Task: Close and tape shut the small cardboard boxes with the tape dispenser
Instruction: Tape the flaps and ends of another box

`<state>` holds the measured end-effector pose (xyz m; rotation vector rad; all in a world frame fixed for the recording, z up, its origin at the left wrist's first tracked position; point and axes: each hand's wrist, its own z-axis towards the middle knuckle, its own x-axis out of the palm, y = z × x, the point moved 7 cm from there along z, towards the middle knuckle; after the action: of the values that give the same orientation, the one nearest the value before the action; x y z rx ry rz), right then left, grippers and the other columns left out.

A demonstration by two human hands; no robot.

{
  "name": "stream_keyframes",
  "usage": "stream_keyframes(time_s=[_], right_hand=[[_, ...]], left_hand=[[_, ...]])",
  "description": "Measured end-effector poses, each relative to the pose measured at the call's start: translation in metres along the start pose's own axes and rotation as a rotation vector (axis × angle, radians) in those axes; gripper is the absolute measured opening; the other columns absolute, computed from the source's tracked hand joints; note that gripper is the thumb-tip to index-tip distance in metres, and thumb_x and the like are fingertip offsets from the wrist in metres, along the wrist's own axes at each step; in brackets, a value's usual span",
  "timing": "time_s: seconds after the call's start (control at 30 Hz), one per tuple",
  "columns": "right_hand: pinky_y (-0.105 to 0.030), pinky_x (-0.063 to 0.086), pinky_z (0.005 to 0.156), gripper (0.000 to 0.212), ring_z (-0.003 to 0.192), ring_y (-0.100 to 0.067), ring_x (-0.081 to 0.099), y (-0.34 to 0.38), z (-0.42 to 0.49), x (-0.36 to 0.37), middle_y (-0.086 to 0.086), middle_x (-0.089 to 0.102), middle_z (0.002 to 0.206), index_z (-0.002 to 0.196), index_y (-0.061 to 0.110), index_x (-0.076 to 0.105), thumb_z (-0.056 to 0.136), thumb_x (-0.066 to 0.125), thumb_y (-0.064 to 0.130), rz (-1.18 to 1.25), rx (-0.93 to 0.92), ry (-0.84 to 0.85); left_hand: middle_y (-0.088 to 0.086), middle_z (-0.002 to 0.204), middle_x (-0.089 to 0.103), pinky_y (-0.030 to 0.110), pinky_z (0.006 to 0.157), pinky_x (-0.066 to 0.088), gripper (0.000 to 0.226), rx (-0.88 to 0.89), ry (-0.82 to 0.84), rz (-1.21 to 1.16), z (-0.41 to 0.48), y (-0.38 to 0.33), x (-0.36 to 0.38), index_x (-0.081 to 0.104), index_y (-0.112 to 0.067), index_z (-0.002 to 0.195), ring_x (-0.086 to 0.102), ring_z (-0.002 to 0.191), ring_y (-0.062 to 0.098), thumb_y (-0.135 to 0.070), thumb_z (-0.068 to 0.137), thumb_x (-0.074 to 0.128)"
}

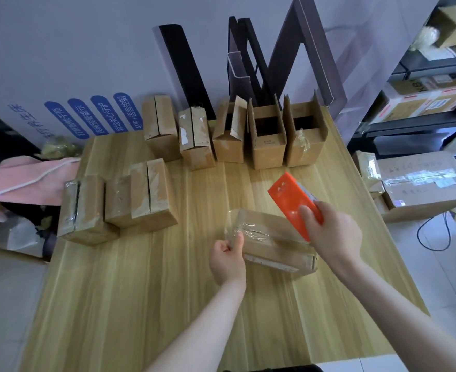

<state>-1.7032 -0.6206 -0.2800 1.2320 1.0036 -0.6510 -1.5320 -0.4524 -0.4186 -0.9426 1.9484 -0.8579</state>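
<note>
**Head cam: small box getting taped, mid-table**

Head view looks down on a small cardboard box point(272, 242) lying flat on the wooden table point(167, 304), so I'm using that box as the reference for everything else.

The left hand point(228, 255) pinches the box's left end, thumb on top and fingers curled in. That's right where a strip of clear tape point(251, 230) wraps over the edge. The right hand point(331, 232) is gripping the orange tape dispenser point(292, 201), which sits tilted over the right part of the box with its far end pointing up and away. The tape across the top looks shiny and pretty wrinkly. Can't tell whether it joins up with the dispenser, since the hand covers that bit.

Left of the box and well apart from it is a cluster of closed boxes point(146, 194) with tape on them. Beyond the box, along the far edge of the table, there's a row of five. The two closed ones point(159, 127) are on the left and the one in the middle is half-shut point(229, 130). On the right are two open boxes point(268, 135) with their flaps standing up.

Behind that row, dark panels point(184, 68) lean on the wall. Further left of the box, off the table, is a pink cloth point(25, 178). To the right of the box, a big carton point(423, 181) sits on the floor, with a shelf point(423, 124) of more cartons behind it.
</note>
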Motion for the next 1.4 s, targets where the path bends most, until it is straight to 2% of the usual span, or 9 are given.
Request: stream_keyframes(time_s=[0.17, 0.33, 0.47, 0.63, 0.77, 0.9, 1.0, 1.13, 1.4], right_hand=[[-0.030, 0.034, 0.049, 0.034, 0.063, -0.025, 0.055, -0.010, -0.003, 0.038, -0.001, 0.057, 0.063, 0.079, 0.012, 0.061, 0.095, 0.047, 0.038, 0.313, 0.122, 0.127], [-0.030, 0.033, 0.048, 0.035, 0.057, -0.020, 0.051, -0.007, -0.002, 0.042, -0.001, 0.053, 0.060, 0.074, 0.008, 0.057, 0.095, 0.049, 0.035, 0.321, 0.110, 0.135], [-0.030, 0.033, 0.048, 0.036, 0.054, -0.018, 0.048, -0.008, -0.005, 0.042, 0.000, 0.051, 0.058, 0.071, 0.008, 0.054, 0.095, 0.049, 0.034, 0.345, 0.118, 0.134], [-0.031, 0.034, 0.049, 0.037, 0.054, -0.018, 0.048, -0.010, -0.004, 0.041, -0.001, 0.052, 0.059, 0.072, 0.006, 0.055, 0.096, 0.049, 0.034, 0.366, 0.127, 0.137], [-0.031, 0.037, 0.050, 0.036, 0.055, -0.019, 0.050, -0.013, -0.001, 0.041, -0.005, 0.056, 0.063, 0.076, 0.007, 0.058, 0.096, 0.048, 0.035, 0.393, 0.145, 0.154], [-0.031, 0.035, 0.050, 0.036, 0.055, -0.018, 0.049, -0.016, 0.000, 0.041, -0.001, 0.053, 0.060, 0.073, 0.009, 0.057, 0.096, 0.048, 0.035, 0.418, 0.158, 0.146], [-0.033, 0.036, 0.052, 0.038, 0.055, -0.019, 0.047, -0.016, 0.000, 0.042, -0.003, 0.053, 0.060, 0.073, 0.006, 0.056, 0.096, 0.049, 0.035, 0.424, 0.157, 0.135], [-0.037, 0.042, 0.054, 0.038, 0.058, -0.024, 0.052, -0.020, 0.002, 0.044, -0.008, 0.058, 0.064, 0.075, 0.005, 0.059, 0.096, 0.049, 0.036, 0.456, 0.167, 0.124], [-0.029, 0.030, 0.049, 0.041, 0.049, -0.015, 0.039, -0.022, 0.003, 0.044, 0.002, 0.042, 0.053, 0.059, 0.015, 0.041, 0.095, 0.051, 0.032, 0.453, 0.158, 0.085]], left_hand=[[-0.011, 0.082, 0.063, 0.032, 0.076, 0.049, 0.038, 0.014, 0.120, 0.129, 0.000, 0.000, 0.002, 0.055, -0.022, 0.082, 0.061, 0.079, 0.013, -0.053, 0.073, 0.074], [-0.007, 0.115, 0.060, 0.029, 0.091, 0.047, 0.043, 0.351, 0.159, 0.243, 0.037, -0.054, 0.009, 0.057, -0.024, 0.122, 0.057, 0.107, 0.011, -0.039, 0.084, 0.069], [-0.004, 0.112, 0.059, 0.037, 0.090, 0.048, 0.029, 0.451, 0.310, 0.585, 0.058, -0.075, 0.036, 0.063, -0.024, 0.110, 0.054, 0.107, 0.016, -0.044, 0.090, 0.059], [0.001, 0.088, 0.054, 0.030, 0.067, 0.037, 0.024, 0.304, 0.517, 0.506, 0.063, -0.063, 0.050, 0.059, -0.017, 0.083, 0.049, 0.083, 0.021, -0.033, 0.098, 0.049], [0.002, 0.109, 0.060, 0.029, 0.078, 0.039, 0.015, 0.042, 0.543, 0.240, 0.059, -0.055, 0.052, 0.061, -0.014, 0.101, 0.051, 0.101, 0.019, -0.023, 0.100, 0.049], [0.003, 0.136, 0.051, 0.029, 0.103, 0.037, 0.028, 0.569, 0.050, 0.332, 0.033, -0.087, 0.026, 0.055, -0.013, 0.125, 0.045, 0.127, 0.018, -0.022, 0.098, 0.051], [-0.001, 0.154, 0.032, 0.020, 0.109, 0.023, 0.047, 0.786, 0.172, 0.453, -0.003, -0.076, 0.042, 0.040, -0.012, 0.144, 0.028, 0.142, 0.012, -0.027, 0.100, 0.047], [-0.001, 0.162, 0.012, 0.012, 0.103, 0.016, 0.063, 0.560, 0.450, 0.513, 0.003, -0.041, 0.062, 0.007, -0.015, 0.155, 0.019, 0.146, 0.012, -0.033, 0.103, 0.038], [-0.007, 0.135, 0.054, 0.043, 0.108, 0.041, 0.054, 0.146, 0.695, 0.113, 0.025, -0.024, 0.064, 0.031, -0.041, 0.142, 0.053, 0.123, 0.016, -0.041, 0.093, 0.055]])
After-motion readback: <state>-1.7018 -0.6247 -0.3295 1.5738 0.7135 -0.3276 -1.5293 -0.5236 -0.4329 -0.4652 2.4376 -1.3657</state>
